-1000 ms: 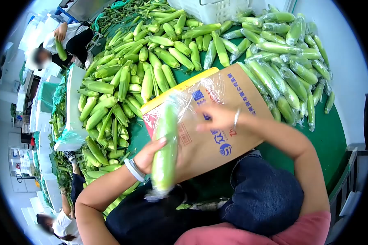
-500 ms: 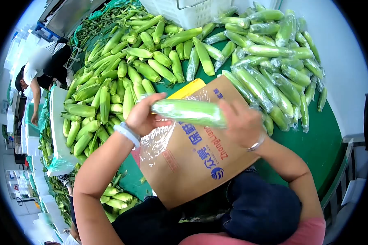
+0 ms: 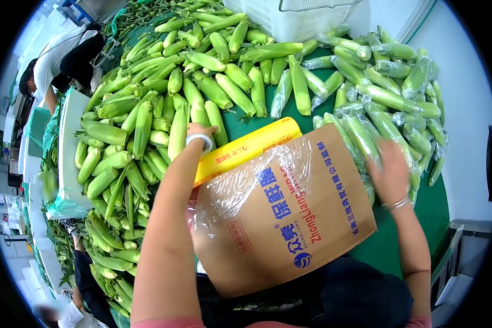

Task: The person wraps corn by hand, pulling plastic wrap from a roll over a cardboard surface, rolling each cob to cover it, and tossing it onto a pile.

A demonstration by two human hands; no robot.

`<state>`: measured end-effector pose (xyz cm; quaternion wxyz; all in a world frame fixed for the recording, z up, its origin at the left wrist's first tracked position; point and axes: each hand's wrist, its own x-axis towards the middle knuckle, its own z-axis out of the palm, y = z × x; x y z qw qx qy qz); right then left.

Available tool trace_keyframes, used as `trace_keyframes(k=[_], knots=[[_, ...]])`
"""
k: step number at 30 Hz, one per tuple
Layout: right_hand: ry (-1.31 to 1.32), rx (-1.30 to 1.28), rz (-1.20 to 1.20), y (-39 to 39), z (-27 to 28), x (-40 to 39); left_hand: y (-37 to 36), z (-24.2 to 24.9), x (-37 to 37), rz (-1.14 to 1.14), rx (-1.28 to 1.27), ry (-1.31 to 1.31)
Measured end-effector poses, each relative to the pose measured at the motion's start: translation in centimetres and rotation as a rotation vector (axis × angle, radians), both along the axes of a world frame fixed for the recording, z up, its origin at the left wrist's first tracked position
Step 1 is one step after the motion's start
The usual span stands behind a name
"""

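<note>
My left hand (image 3: 202, 133) reaches to the near edge of the pile of green-husked corn, its fingers curled over the near end of an ear of corn (image 3: 198, 112). Part of that grip is hidden. My right hand (image 3: 389, 172) lies over the film-wrapped ears of corn (image 3: 361, 139) on the right, fingers stretched out and slightly blurred. Between my arms, a brown cardboard sheet (image 3: 333, 202) with blue and red print rests on my lap and the table edge. Clear cling film (image 3: 240, 191) spreads over its left part, beside a yellow cling film roll (image 3: 246, 150).
A white plastic basket (image 3: 306, 22) stands at the back. A white foam box wall (image 3: 71, 147) borders the corn pile on the left. The table is green (image 3: 421, 202). One co-worker (image 3: 65, 54) bends at the far left; another person (image 3: 76, 311) shows at the lower left.
The wrapped ear held between both hands has left them. My left hand moved up to the unwrapped corn, my right hand out to the wrapped pile. The yellow roll shows more fully.
</note>
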<state>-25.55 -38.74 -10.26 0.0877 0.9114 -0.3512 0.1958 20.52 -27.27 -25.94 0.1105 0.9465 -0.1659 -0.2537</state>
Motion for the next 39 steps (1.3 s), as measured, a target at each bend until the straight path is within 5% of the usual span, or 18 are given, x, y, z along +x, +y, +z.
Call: trace_keyframes(k=[2, 4, 7, 11, 13, 14, 16, 18, 20, 21, 24, 26, 28, 30, 33, 35, 39], knots=[[0.135, 0.500, 0.053, 3.3, 0.0, 2.9, 0.7, 0.6, 1.1, 0.084, -0.209, 0.122], [0.413, 0.698, 0.045, 5.4, 0.0, 5.6, 1.9, 5.9, -0.4, 0.120, -0.607, 0.277], [0.582, 0.675, 0.043, 6.5, 0.4, 9.0, 4.5, 12.4, -2.3, -0.496, -0.879, -0.038], [0.520, 0.746, 0.197, 4.1, -2.1, 9.5, 8.8, 16.0, -11.9, -0.881, -0.692, -0.220], [0.184, 1.796, 0.166, 3.0, -3.3, 7.5, 10.3, 14.4, -15.1, -0.807, -0.641, -0.193], [0.173, 1.976, 0.224, 3.1, -2.5, 6.1, 10.5, 13.9, -16.0, -0.787, -0.588, -0.249], [-0.300, 2.212, 0.205, 3.6, -1.0, 2.5, 10.3, 13.1, -17.2, -0.749, -0.546, -0.309], [-0.754, 2.067, 0.279, 3.0, 0.2, 0.4, 10.1, 12.7, -17.3, -0.895, -0.595, -0.160], [-0.763, 1.830, 0.575, 0.9, -0.3, 1.5, 9.5, 10.6, -18.6, -0.986, -0.624, -0.171], [-0.721, 1.858, 0.691, 1.6, -0.5, 4.7, 9.4, 10.7, -19.5, -0.948, -0.613, -0.176], [-0.334, 1.045, 0.759, 5.4, -1.0, 12.6, 9.2, 12.0, -20.0, -0.821, -0.638, -0.097], [-0.105, 0.478, 0.766, 8.1, -0.2, 14.5, 11.3, 12.7, -20.2, -0.711, -0.821, -0.294], [-0.036, 0.413, 0.808, 8.0, 0.0, 14.8, 14.9, 14.1, -20.5, -0.669, -0.888, -0.452], [0.100, 0.309, 0.834, 8.1, 0.6, 14.8, 18.8, 15.9, -20.8, -0.872, -0.517, -0.478], [0.168, 0.220, 0.842, 7.8, 0.1, 14.5, 20.0, 10.5, -19.3, -0.933, -0.375, -0.679], [0.149, 0.302, 0.719, 7.9, 0.0, 14.2, 20.6, 11.7, -18.7, -1.032, -0.221, -0.804], [0.132, 0.252, 0.668, 9.2, -0.9, 10.3, 25.3, 13.7, -19.7, -0.943, -0.030, -0.407]])
